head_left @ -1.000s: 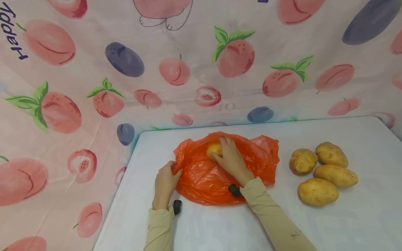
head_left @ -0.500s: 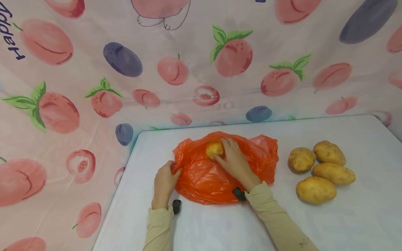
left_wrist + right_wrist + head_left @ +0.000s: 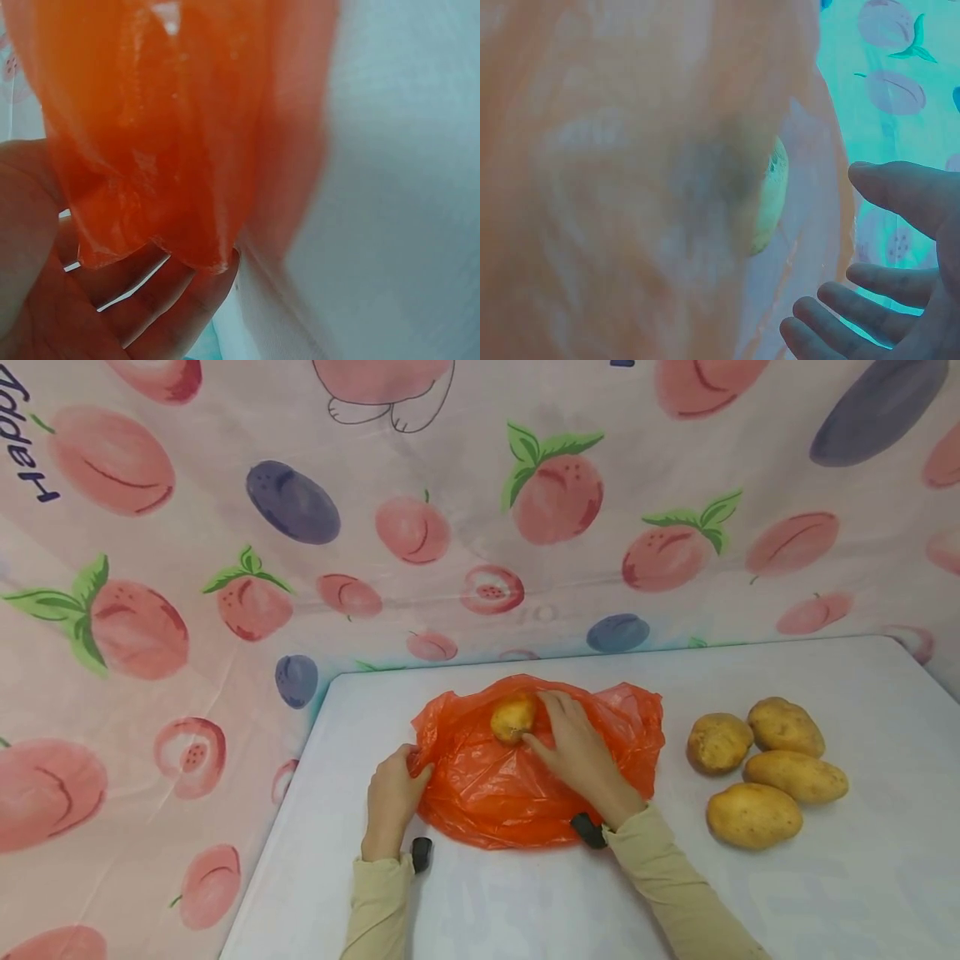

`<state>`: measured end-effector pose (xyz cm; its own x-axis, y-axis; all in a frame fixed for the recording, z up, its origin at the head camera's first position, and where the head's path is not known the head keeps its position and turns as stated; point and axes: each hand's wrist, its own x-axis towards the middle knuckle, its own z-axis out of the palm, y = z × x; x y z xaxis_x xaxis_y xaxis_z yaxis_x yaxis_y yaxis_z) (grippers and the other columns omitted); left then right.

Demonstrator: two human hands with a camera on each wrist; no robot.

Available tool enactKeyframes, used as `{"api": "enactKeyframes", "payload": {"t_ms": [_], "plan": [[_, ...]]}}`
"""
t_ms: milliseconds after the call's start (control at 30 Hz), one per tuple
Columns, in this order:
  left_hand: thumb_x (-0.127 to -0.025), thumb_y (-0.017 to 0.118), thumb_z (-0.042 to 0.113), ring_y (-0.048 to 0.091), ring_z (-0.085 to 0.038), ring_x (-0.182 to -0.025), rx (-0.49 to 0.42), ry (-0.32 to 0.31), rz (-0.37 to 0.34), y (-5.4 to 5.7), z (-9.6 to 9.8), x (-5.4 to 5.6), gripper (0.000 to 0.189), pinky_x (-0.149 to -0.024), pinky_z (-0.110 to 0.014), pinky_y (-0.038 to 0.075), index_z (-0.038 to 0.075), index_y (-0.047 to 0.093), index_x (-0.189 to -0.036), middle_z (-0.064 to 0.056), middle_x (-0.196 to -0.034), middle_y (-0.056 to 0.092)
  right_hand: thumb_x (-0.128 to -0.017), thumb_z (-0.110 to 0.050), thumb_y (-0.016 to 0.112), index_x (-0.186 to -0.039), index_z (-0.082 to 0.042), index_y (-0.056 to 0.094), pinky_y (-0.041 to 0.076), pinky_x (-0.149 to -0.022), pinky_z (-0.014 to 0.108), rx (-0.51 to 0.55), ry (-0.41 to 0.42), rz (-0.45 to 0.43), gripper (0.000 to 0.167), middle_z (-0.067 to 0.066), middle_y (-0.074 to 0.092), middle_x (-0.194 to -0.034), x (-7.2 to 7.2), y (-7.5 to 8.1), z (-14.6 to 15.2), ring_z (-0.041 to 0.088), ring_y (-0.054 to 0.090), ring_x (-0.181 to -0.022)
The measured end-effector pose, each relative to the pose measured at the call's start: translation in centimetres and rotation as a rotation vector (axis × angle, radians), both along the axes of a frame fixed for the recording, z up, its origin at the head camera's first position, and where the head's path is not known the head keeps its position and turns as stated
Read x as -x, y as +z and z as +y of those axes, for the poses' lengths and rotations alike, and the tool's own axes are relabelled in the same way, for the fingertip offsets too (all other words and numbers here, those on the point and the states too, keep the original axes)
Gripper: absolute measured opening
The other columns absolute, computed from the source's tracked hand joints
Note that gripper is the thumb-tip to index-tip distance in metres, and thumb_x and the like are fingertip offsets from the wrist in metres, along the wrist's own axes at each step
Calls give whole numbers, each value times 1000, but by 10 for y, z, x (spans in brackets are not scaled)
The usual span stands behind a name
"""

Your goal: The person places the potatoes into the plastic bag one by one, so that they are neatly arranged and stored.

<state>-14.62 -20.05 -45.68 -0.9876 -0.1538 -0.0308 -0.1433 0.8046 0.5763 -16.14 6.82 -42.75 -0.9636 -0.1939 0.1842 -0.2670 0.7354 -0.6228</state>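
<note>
An orange plastic bag (image 3: 487, 814) lies spread on the white table, its mouth gaping. My left hand (image 3: 393, 793) holds the bag's left edge between thumb and fingers; in the left wrist view, the crumpled plastic (image 3: 165, 165) hangs between them. One yellow potato (image 3: 512, 720) rests in the bag's mouth near the far side. Just right of it is my right hand (image 3: 576, 745), fingers apart and not wrapped round it. The right wrist view shows those fingers (image 3: 874, 311) spread, with the potato (image 3: 775, 196) partly hidden behind blurred plastic.
Several potatoes sit grouped on the right of the table: a roundish one (image 3: 720, 743), one behind it (image 3: 786, 727), a long one (image 3: 797, 777) and one in front (image 3: 754, 816). A fruit-print cloth (image 3: 450, 460) hangs behind and left of the white table (image 3: 510, 910).
My right hand has let go of the potato in the bag and drawn back right and toward me, its fingers spreading. The left hand stays at the bag's edge.
</note>
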Motion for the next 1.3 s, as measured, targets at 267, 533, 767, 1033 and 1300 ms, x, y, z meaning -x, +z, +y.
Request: {"api": "enactKeyframes", "payload": {"t_ms": [267, 533, 767, 1033, 1300], "plan": [[-93, 70, 23, 63, -29, -97, 1, -2, -12, 2, 1, 0, 45, -94, -47, 55, 3, 59, -132, -15, -121, 68, -91, -24, 72, -147, -4, 36, 40, -110, 54, -19, 9, -23, 69, 16, 38, -149, -6, 5, 12, 34, 39, -135], [-93, 70, 23, 64, -29, -99, 2, 3, -8, 2, 1, -1, 44, -94, -47, 55, 3, 60, -131, -16, -121, 68, -90, -20, 74, -145, 0, 39, 42, -108, 55, -33, 15, 15, 68, 19, 42, -145, -12, 7, 24, 36, 43, -132], [-93, 71, 23, 64, -30, -100, 4, 7, 1, 2, 2, -2, 44, -94, -47, 55, 3, 60, -131, -16, -121, 68, -91, -22, 72, -149, -4, 34, 42, -106, 57, -37, 8, -22, 71, 19, 40, -146, -14, 9, 36, 37, 41, -133], [-93, 71, 22, 64, -28, -97, 8, 4, 8, 1, 1, -2, 42, -93, -47, 55, 4, 61, -129, -15, -119, 69, -93, -23, 70, -150, -5, 34, 44, -105, 57, -58, 0, -34, 70, 18, 41, -146, -16, 10, 46, 36, 41, -132], [-93, 71, 23, 64, -28, -96, 10, 9, 4, 2, 1, 0, 42, -92, -45, 56, 4, 62, -129, -14, -118, 69, -93, -22, 69, -147, -3, 36, 46, -101, 60, -92, -17, -38, 66, 19, 39, -143, -19, 13, 56, 37, 40, -130]]}}
